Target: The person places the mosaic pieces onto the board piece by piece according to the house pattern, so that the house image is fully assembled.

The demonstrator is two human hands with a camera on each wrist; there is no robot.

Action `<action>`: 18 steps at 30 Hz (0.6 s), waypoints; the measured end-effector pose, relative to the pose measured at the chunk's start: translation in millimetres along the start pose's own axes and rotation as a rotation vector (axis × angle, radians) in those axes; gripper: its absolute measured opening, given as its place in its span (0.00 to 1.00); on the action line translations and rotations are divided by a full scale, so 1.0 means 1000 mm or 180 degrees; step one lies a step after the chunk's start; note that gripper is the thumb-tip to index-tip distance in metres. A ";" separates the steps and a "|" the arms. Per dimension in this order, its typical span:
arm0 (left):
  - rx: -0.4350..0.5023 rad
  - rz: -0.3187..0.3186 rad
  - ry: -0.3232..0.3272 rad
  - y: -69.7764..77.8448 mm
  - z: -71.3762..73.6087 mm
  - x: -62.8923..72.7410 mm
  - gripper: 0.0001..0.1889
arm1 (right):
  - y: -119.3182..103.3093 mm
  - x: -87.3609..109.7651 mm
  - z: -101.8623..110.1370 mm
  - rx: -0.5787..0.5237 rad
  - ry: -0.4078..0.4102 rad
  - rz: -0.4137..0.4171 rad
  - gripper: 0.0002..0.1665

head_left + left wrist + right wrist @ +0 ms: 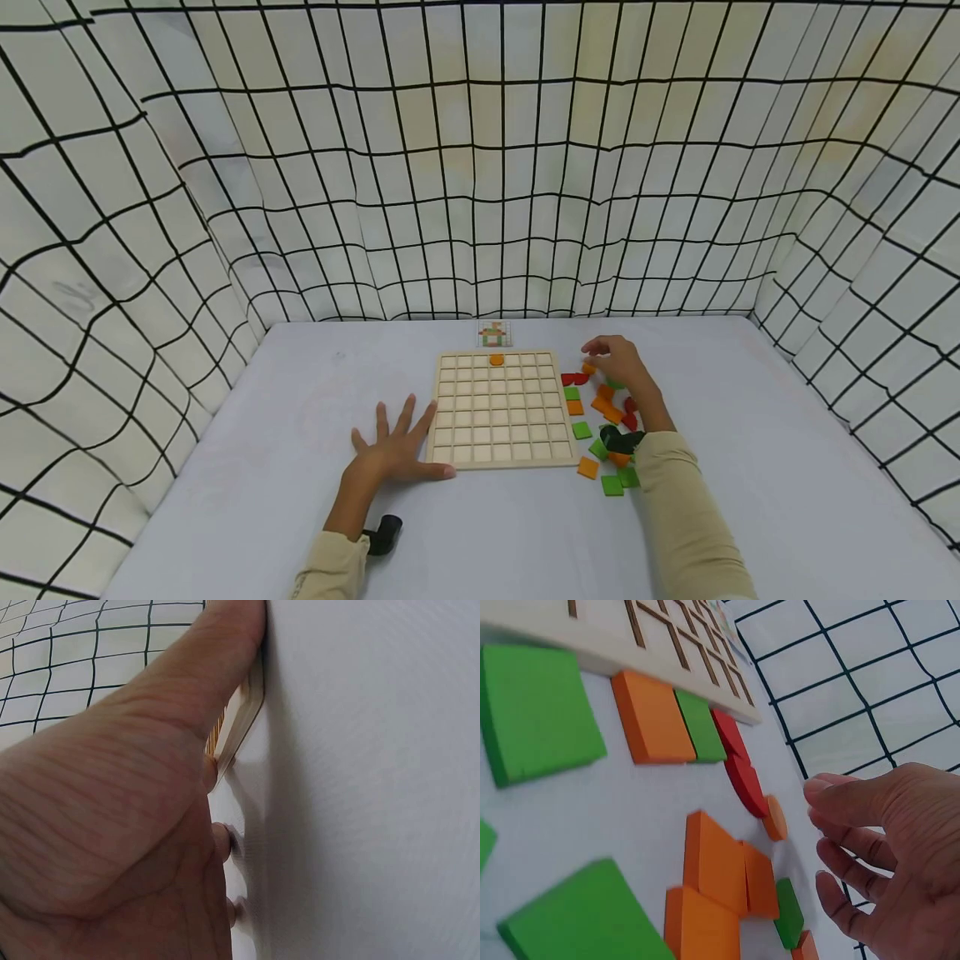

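A light wooden grid board (504, 467) lies flat in front of the person, with one orange rounded piece (497, 360) in its top row. My left hand (390, 454) rests at the board's lower left corner, fingers spread, thumb along the front edge and a fingertip at the left side. Beyond the board's right side, my right hand (621, 360) hovers with loosely bent fingers, nothing showing between them. Nearest to it is an orange round piece (775, 818), beside two red curved pieces (744, 784). In the right wrist view, the thumb (844, 801) stands apart from the pieces.
Loose green squares (612, 485) and orange squares (587, 467) lie scattered right of the board, some overlapping, with several under the right forearm. A small pattern card (494, 334) sits behind the board. White walls with black netting (495, 175) enclose the table (300, 400).
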State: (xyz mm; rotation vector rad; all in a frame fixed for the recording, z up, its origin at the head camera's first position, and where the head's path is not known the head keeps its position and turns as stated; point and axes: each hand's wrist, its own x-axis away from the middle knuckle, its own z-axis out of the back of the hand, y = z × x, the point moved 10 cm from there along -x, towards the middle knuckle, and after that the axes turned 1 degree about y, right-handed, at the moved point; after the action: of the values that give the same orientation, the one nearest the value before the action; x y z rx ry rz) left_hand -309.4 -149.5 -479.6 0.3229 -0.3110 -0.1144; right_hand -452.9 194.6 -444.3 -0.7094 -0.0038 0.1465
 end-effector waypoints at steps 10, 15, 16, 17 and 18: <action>-0.0006 -0.0027 0.0001 -0.002 0.000 0.000 0.59 | 0.016 0.000 -0.013 0.0195 -0.0415 -0.0084 0.17; 0.0004 -0.0023 0.0010 -0.001 0.000 0.000 0.60 | 0.016 -0.001 -0.013 0.0203 -0.0379 0.0022 0.17; 0.0003 -0.0022 0.0014 0.000 0.001 0.000 0.60 | 0.016 -0.001 -0.013 0.0213 -0.0361 0.0053 0.16; 0.0006 -0.0021 0.0017 0.000 0.001 0.001 0.59 | 0.016 -0.001 -0.013 0.0222 -0.0346 0.0067 0.16; 0.0006 -0.0022 0.0018 0.000 0.001 0.001 0.59 | 0.016 -0.001 -0.012 0.0236 -0.0334 0.0079 0.15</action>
State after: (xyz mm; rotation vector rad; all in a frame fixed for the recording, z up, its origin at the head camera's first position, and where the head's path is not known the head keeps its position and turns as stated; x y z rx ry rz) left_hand -308.8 -149.8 -478.9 0.3261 -0.3045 -0.1201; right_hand -455.2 198.4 -464.0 -0.6271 -0.0895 0.2064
